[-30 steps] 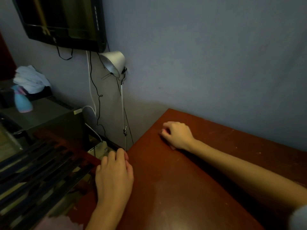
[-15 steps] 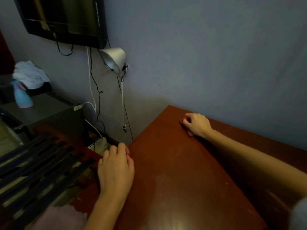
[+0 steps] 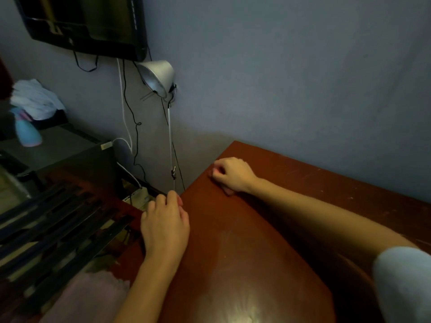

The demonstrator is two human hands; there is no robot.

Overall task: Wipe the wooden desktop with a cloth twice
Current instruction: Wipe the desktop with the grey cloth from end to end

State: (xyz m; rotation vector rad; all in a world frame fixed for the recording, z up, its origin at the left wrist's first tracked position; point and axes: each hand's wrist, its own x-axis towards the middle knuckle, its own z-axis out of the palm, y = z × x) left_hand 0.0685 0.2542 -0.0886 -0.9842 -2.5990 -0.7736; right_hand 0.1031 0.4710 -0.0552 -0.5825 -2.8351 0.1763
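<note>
The reddish-brown wooden desktop (image 3: 245,252) fills the lower right, and its far edge meets the grey wall. My right hand (image 3: 231,174) lies curled, knuckles up, on the desk near its far left corner. A small pinkish bit of the cloth (image 3: 229,193) shows under the palm; the rest is hidden by the hand. My left hand (image 3: 165,227) rests palm down on the desk's left edge with its fingertips at the rim, holding nothing.
A metal clamp lamp (image 3: 158,76) and hanging cables (image 3: 130,117) stand against the wall left of the desk. A dark screen (image 3: 88,22) hangs above. A low cabinet (image 3: 60,150) carries a blue bottle (image 3: 29,134) and white cloths (image 3: 35,99). Pink fabric (image 3: 88,297) lies at the bottom left.
My right hand slid right along the far side of the desk, then came back left to the far left corner. My left hand stayed at the desk's left edge.
</note>
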